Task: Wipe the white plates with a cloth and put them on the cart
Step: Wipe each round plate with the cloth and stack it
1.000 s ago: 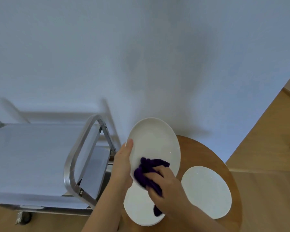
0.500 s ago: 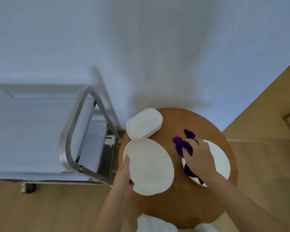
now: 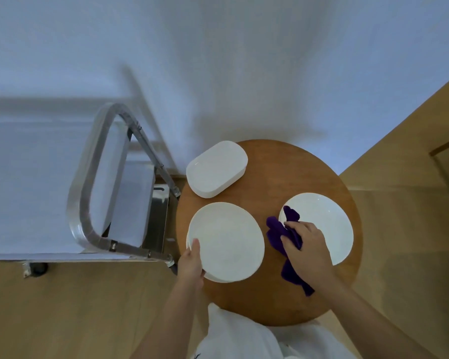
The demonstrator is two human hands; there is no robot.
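Writing: no legible brand, label or text on any item.
Cart (image 3: 88,229): metal frame, left of frame; pale shelf surfaces, no plate on them.
Left hand (image 3: 191,265): thumb along the rim of the round plate stack (image 3: 226,242), fingers under its edge, gripping it; stack lies on the wooden table (image 3: 270,294), lower centre.
Rectangular plates (image 3: 215,168): stacked at the table's upper left.
Right hand (image 3: 306,247): fingers curled, clasping the purple cloth (image 3: 278,233) against the table.
Single round plate (image 3: 319,224): right of centre, its left edge under the cloth.
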